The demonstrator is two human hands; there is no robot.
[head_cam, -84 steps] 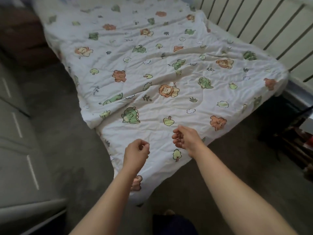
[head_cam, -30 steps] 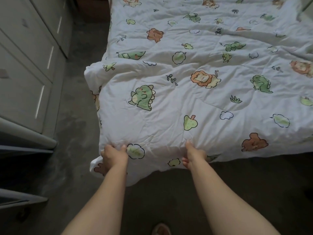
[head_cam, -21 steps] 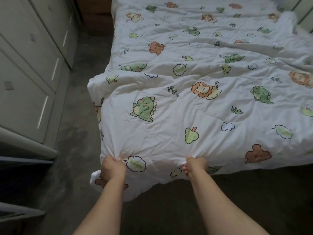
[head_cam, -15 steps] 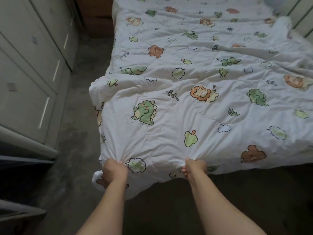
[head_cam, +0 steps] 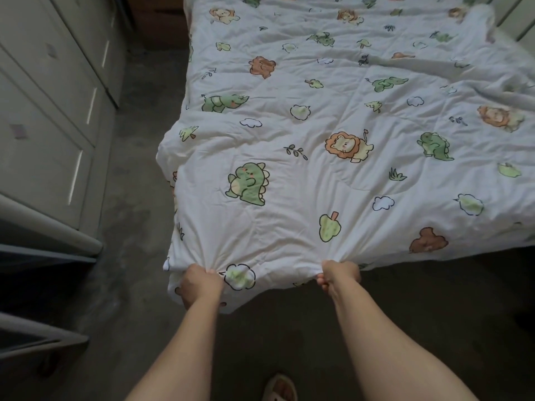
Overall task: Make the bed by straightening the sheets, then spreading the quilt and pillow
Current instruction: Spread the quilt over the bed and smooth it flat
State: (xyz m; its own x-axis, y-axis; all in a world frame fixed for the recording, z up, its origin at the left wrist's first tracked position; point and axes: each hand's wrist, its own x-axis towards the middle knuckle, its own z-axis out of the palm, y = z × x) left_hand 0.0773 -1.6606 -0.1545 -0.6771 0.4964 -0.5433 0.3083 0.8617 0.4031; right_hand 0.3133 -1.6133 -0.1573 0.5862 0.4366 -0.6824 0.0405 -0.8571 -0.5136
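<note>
White quilt (head_cam: 333, 175) covers the bed; left hand (head_cam: 199, 285) and right hand (head_cam: 340, 274) each grip its near edge. Spreading step; next, probably pull it taut and level.

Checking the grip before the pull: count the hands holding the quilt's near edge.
2. The left hand grips the quilt near its left corner; the right hand grips the same edge further right. No other hand shows.
</note>
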